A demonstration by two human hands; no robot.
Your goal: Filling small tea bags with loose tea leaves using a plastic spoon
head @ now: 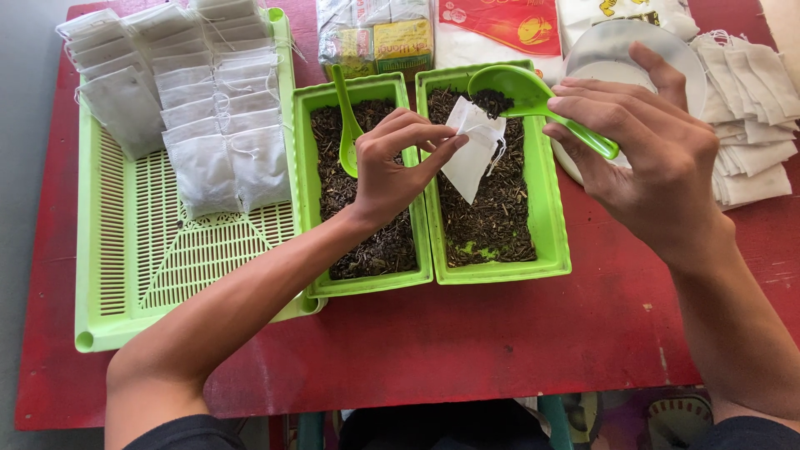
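The small white filter bag (472, 158) hangs mouth-up over the right-hand green tray (553, 208) of loose dark tea leaves. The left hand (392, 167) pinches the bag's upper edge between thumb and forefinger; the grip is narrow and closed on the paper, the remaining fingers curled above it. The left forearm runs diagonally from the lower left, crossing the second green tray (304, 167), which also holds tea leaves and a spare green spoon (347, 125).

The right hand (650, 158) holds the green scoop (533, 96) by its handle, fingers wrapped over it and thumb raised behind. The scoop's bowl carries tea leaves and sits just above the bag's opening, touching or nearly touching it.

Filled bags (192, 100) lie in rows on the slotted green tray (125, 250) at the left. Empty bags (750, 108) are stacked at the right on the red table (500, 333).
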